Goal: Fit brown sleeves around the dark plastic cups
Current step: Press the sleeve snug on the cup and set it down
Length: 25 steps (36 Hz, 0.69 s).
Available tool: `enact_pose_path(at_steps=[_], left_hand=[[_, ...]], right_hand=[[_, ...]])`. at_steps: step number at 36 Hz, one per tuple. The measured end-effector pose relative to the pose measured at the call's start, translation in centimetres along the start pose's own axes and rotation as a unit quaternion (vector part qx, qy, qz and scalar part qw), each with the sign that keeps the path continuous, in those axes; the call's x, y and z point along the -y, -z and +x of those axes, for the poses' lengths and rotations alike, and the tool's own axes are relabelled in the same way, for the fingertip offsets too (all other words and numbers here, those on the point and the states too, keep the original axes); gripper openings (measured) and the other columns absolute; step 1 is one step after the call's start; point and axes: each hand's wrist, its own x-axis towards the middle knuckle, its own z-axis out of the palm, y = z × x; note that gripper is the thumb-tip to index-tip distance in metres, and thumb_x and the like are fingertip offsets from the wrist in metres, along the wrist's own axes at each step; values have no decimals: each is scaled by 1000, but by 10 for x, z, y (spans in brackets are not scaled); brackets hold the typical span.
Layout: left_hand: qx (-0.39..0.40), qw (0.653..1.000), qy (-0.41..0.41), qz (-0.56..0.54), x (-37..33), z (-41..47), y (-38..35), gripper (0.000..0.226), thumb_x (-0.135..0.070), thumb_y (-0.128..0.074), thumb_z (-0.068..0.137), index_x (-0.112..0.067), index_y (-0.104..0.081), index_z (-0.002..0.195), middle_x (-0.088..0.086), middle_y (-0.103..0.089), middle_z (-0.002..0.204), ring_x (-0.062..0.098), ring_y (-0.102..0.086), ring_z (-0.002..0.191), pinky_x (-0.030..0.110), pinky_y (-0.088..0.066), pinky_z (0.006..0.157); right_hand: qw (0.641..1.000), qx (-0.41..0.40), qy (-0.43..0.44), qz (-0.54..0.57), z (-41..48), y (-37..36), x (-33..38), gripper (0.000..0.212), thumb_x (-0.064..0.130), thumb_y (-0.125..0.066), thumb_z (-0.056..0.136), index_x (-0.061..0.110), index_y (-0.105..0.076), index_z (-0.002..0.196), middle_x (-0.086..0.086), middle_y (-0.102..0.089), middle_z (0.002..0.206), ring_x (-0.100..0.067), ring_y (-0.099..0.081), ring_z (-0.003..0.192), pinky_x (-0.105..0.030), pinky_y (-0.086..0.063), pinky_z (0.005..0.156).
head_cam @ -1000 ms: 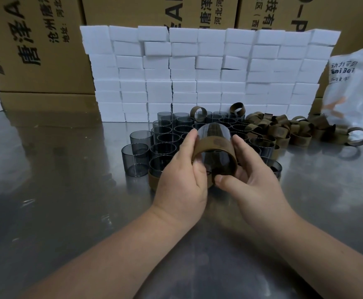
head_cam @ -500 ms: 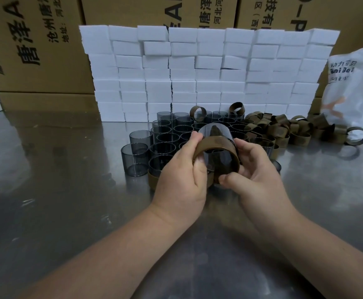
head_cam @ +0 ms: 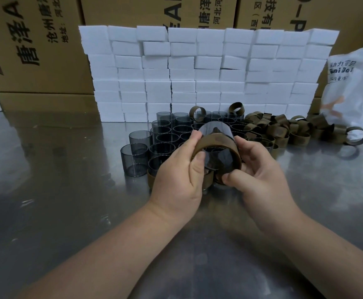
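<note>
K: Both hands hold one dark cup mid-table: left hand gripping it, thumb on the brown sleeve rim; right hand pinching the sleeve's lower edge.
M: Sleeve covers only the near end. Slide both sides evenly so it doesn't cock. Bare cups at 10 o'clock, loose sleeves at 2.

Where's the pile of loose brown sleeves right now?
In the head view, the sleeve pile lies right of the bare cups, in front of the white foam blocks.
</note>
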Motion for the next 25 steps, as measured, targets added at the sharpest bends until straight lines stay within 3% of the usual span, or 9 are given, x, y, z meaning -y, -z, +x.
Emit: enact_pose_path(at_steps=[2,5,7,9,11,14,18,22,25], left_hand=[[-3,1000,-3,1,1,1,0,48,-30,-35,91,-10,-47,133,-8,-50,123,1,-46,115,10,-35,98],[-4,1000,-10,8,2,2,1,49,-36,-35,93,-10,-49,132,-10,-52,119,0,-49,111,14,-38,96],[-7,1000,-12,7,3,3,2,51,-40,-34,92,-11,-50,132,-12,-52,117,-3,-49,108,12,-39,95],[-10,1000,-9,4,4,3,2,50,-40,-34,92,-13,-51,131,-13,-54,115,-2,-50,108,12,-40,94],[-14,1000,-9,0,4,4,2,52,-42,-34,91,-13,-52,130,-13,-55,115,0,-52,109,15,-41,94],[-23,1000,-19,5,4,5,2,56,-45,-32,90,-12,-54,129,-11,-56,115,3,-52,110,14,-41,94],[-24,999,-24,-4,5,6,3,57,-46,-31,88,-12,-54,128,-12,-56,114,1,-52,109,14,-42,93],[-31,999,-32,-3,6,7,3,56,-45,-32,89,-11,-55,127,-21,-53,110,-4,-50,107,7,-40,90],[-40,998,-41,6,6,7,3,55,-42,-33,89,-8,-56,125,-14,-54,110,-2,-49,106,4,-38,89]], right_hand=[[1000,-4,-2,4,0,-2,2,75,4,-58,57,11,-46,131,5,-60,65,-12,-53,71,-28,-43,66],[1000,-3,3,-4,-1,-3,4,76,5,-57,57,10,-45,132,-21,-58,77,-15,-54,72,-32,-43,70],[1000,0,9,-3,-2,-4,5,74,1,-60,60,10,-45,132,-21,-53,94,-29,-56,69,-36,-42,73],[1000,3,13,7,-2,-3,5,68,-12,-61,70,8,-45,133,-22,-51,96,-44,-52,81,-38,-42,73],[1000,5,12,10,-2,-1,4,66,-20,-55,75,8,-43,134,-20,-51,95,-44,-50,79,-36,-41,72],[1000,12,8,3,-1,0,4,66,-20,-53,76,7,-42,136,-18,-51,94,-23,-53,70,-33,-40,69],[1000,20,13,16,-1,0,5,66,-20,-53,77,7,-41,136,-4,-69,75,-43,-50,81,-28,-44,66],[1000,13,13,12,-1,-1,6,66,-21,-52,77,7,-42,136,11,-66,63,-38,-46,93,-40,-55,70],[1000,20,16,1,-1,1,5,66,-20,-52,78,8,-42,136,14,-68,68,-36,-56,76,-23,-47,64]])
